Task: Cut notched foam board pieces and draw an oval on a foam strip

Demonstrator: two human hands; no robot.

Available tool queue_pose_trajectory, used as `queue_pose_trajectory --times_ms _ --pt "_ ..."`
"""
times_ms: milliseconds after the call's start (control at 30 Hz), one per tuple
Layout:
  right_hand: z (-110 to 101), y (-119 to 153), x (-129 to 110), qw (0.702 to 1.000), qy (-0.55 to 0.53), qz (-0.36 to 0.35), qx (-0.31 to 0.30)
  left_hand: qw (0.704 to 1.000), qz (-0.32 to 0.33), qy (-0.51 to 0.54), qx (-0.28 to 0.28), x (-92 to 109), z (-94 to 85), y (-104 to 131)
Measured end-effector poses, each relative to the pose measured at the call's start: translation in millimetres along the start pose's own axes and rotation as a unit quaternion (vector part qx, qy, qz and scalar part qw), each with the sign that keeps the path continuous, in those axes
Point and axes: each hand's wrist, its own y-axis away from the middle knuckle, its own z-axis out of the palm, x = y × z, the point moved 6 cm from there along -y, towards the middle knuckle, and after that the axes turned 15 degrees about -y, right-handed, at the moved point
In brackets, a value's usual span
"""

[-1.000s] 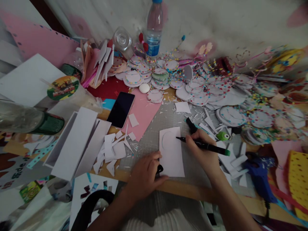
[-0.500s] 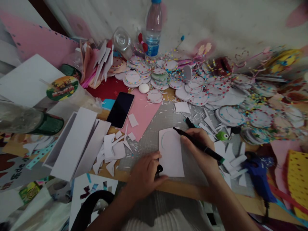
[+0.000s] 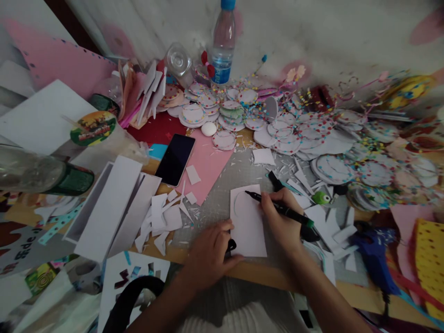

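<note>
A white paper piece (image 3: 250,226) lies on the grey mat near the table's front edge, with a thin curved line drawn at its upper left. My right hand (image 3: 282,217) is closed round a black marker (image 3: 289,212) with a green end, its tip at the paper's upper part. My left hand (image 3: 213,249) rests at the paper's left edge, fingers curled round a small black object (image 3: 231,245), perhaps a cap, which is mostly hidden.
A phone (image 3: 175,159) lies left on pink paper (image 3: 208,169). White scraps (image 3: 166,217) and a box (image 3: 106,208) stand further left. Decorated discs (image 3: 301,132) and a bottle (image 3: 224,44) fill the back. A blue glue gun (image 3: 374,259) lies at right.
My right hand and the marker have moved a little left and down, the tip now nearer the drawn curve. My left hand has stayed in place. The view has shifted slightly.
</note>
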Motion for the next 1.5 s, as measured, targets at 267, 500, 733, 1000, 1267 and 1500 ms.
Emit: queue_pose_trajectory --times_ms 267,500,733,1000,1267,1500 --pt "8.0 -0.4 -2.2 0.999 -0.023 -0.007 -0.027 1.000 0.000 0.001 0.001 0.3 -0.3 -0.9" --pt "18.8 2.5 -4.9 0.996 -0.049 0.016 -0.078 1.000 0.005 0.002 0.009 0.0 -0.7 -0.8" --pt "21.7 7.6 -11.5 0.990 -0.047 0.029 -0.130 1.000 0.003 0.002 0.007 -0.7 0.7 -0.1" --pt "16.5 16.1 -14.5 0.982 -0.032 0.055 -0.179 1.000 0.003 -0.008 0.007 -0.4 0.9 0.7" --pt "5.4 20.5 -5.7 0.972 -0.024 0.097 -0.213 1.000 0.001 -0.002 0.004 -0.5 1.2 0.7" --pt "-13.3 13.8 2.2 0.975 0.007 0.106 -0.196 1.000 0.000 -0.004 0.004 -0.8 1.9 1.9"
